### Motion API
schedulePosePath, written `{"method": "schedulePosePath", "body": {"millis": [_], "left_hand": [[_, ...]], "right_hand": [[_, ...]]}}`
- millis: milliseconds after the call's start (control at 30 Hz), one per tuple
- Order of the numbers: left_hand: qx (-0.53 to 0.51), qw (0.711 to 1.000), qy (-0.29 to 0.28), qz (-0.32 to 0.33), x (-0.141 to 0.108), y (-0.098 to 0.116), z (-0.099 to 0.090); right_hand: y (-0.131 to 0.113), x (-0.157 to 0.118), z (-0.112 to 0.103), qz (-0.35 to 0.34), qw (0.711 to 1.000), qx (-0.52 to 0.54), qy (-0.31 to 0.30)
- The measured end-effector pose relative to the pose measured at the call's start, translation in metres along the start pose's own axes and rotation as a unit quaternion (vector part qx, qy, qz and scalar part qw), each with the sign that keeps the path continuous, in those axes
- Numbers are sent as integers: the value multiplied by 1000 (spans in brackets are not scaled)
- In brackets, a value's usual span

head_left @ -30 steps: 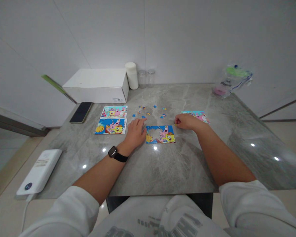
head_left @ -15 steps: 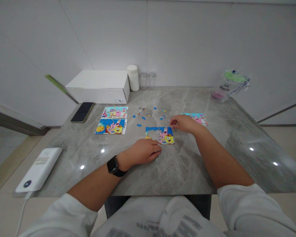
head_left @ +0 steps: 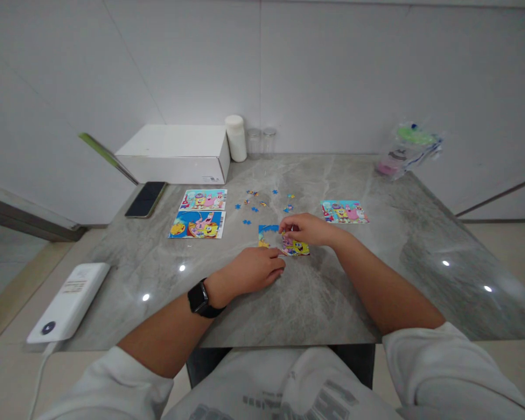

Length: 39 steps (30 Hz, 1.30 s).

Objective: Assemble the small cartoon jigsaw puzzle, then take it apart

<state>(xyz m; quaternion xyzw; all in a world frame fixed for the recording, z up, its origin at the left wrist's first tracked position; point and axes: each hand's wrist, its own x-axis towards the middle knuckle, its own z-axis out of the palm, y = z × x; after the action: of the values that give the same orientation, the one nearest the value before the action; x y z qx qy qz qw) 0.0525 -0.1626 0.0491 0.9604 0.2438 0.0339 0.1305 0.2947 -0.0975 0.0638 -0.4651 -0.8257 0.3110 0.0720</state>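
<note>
A partly assembled cartoon jigsaw puzzle [head_left: 298, 248] lies in front of me, with a gap showing the grey table near its middle. My left hand [head_left: 259, 268] rests low and flat at the puzzle's bottom edge, fingers stretched out and holding nothing. Over the puzzle's upper middle, beside the gap, is my right hand [head_left: 304, 228]. Its thumb and fingers are pinched on a small puzzle piece, mostly hidden by the fingertips. Several loose blue and mixed-colour puzzle pieces [head_left: 255, 209] are scattered just beyond the puzzle.
Two picture cards, a light one [head_left: 203, 199] and a blue one [head_left: 196, 224], lie at left. Another finished picture [head_left: 345, 212] lies at right. Around stand a phone [head_left: 146, 199], white box [head_left: 172, 169], white bottle [head_left: 236, 139], two glasses, plastic bag [head_left: 409, 151] and white power bank [head_left: 70, 300].
My right hand has moved left from the puzzle's right edge to above its middle, uncovering the picture at right. My left hand has barely shifted.
</note>
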Motion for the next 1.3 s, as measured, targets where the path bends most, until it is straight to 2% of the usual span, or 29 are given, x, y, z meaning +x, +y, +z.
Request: {"method": "schedulePosePath", "body": {"millis": [333, 600, 933, 1067, 1300], "left_hand": [[19, 999, -3, -26, 2, -1, -2], [21, 998, 0, -57, 1, -3, -1], [27, 997, 3, -76, 2, -2, -1], [17, 997, 4, -76, 2, -3, 0], [23, 998, 2, -63, 2, -5, 2]], "right_hand": [[-1, 0, 5, 23, 999, -29, 7], [-4, 1, 3, 6, 998, -54, 16], [-2, 3, 7, 33, 998, -47, 29], [-2, 3, 10, 31, 999, -40, 17], [-6, 4, 15, 70, 996, -45, -20]]}}
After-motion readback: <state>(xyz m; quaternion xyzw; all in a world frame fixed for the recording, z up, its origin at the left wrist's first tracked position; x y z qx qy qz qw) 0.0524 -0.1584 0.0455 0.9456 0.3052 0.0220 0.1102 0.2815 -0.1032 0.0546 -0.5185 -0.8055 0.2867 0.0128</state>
